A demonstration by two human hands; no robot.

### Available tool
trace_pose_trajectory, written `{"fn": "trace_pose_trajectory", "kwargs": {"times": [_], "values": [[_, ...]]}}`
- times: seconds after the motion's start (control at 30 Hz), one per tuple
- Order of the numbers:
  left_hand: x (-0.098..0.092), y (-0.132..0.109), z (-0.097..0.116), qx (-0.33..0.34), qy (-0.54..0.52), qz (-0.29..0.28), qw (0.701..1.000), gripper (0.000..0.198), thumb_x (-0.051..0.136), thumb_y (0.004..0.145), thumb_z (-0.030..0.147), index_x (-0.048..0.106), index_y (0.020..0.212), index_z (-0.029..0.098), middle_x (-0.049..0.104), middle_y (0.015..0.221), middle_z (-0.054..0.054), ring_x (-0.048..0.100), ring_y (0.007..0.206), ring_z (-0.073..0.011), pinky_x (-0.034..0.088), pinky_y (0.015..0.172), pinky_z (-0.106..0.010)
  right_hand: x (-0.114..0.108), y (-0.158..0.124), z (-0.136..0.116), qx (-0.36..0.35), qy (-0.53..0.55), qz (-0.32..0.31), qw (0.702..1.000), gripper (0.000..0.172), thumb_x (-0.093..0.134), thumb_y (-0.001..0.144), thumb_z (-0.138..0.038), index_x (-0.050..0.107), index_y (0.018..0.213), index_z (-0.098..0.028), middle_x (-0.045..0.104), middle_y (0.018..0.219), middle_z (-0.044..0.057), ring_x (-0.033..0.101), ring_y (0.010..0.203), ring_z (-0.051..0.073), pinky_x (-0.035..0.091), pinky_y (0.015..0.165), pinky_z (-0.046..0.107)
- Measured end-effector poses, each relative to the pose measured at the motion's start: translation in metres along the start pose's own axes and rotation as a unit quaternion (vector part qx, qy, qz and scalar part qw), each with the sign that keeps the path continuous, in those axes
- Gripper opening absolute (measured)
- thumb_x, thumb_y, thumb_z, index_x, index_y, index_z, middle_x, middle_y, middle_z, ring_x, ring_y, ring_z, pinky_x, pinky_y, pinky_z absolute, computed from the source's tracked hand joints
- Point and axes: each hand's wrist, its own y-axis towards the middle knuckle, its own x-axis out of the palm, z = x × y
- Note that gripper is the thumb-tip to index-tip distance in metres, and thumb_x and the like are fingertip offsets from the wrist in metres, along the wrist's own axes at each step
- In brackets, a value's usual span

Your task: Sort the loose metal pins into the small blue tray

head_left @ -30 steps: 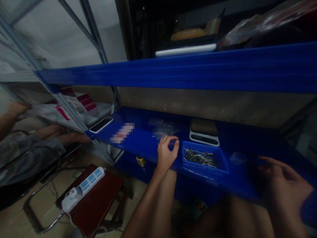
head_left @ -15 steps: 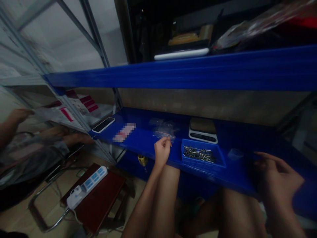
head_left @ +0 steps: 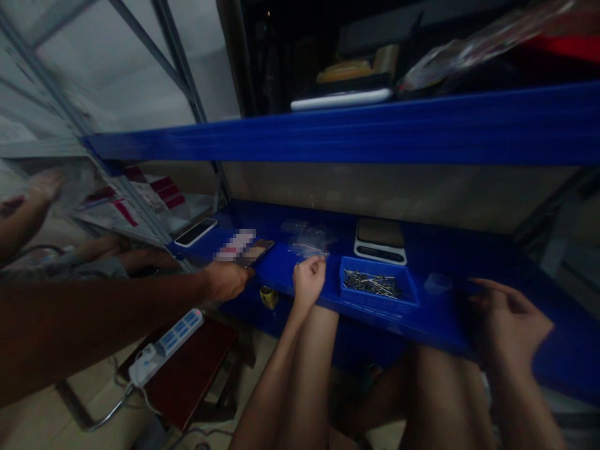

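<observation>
My left hand point(head_left: 309, 278) is closed in a pinch at the near edge of a pile of clear plastic bags point(head_left: 308, 240) on the blue shelf point(head_left: 276, 265); what its fingertips grip is too small to make out. Right of it stands a blue tray point(head_left: 379, 297) of metal screws or pins point(head_left: 370, 282), with a white scale point(head_left: 380, 240) behind. At the right, over the shelf, my right hand point(head_left: 515, 319) has its fingers curled in shadow; their tips are dark and blurred. A small clear cup point(head_left: 437, 283) lies between the tray and this hand.
Another person's hand point(head_left: 227, 281) reaches in from the left, holding a dark flat object point(head_left: 257, 251) beside a blurred-out pink item point(head_left: 234, 244). A phone point(head_left: 195, 232) lies at the shelf's left end. Below are a power strip point(head_left: 166, 347) on a red-brown stool point(head_left: 187, 387) and a yellow object point(head_left: 269, 297).
The other person's arm has come in from the left with the dark flat object. My hands keep nearly the same pose; the view has shifted slightly.
</observation>
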Motion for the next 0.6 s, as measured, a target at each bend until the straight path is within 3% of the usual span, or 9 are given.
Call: {"fn": "trace_pose_trajectory", "kwargs": {"times": [0.33,0.6], "values": [[-0.001,-0.004,0.003,-0.001,-0.015,-0.015,1.000,0.044,0.062,0.096,0.045,0.057,0.059,0.022,0.050,0.053,0.002,0.046,0.052,-0.0140,0.030,0.057,-0.028,-0.002,0.002,0.005,-0.009,0.016,-0.001,1.000,0.036,0.060,0.063,-0.030,0.076,0.090,-0.012,0.060,0.066,0.002,0.049,0.057,0.014,0.033,0.054,0.028],[-0.011,-0.009,0.004,-0.023,-0.126,0.005,0.992,0.040,0.057,0.099,0.054,0.068,0.082,0.020,0.048,0.054,0.004,0.045,0.050,-0.0129,0.034,0.053,-0.027,-0.003,0.002,0.006,-0.019,0.007,-0.002,1.000,0.030,0.061,0.063,-0.030,0.074,0.085,-0.016,0.062,0.072,0.003,0.051,0.060,0.015,0.035,0.054,0.029]]}}
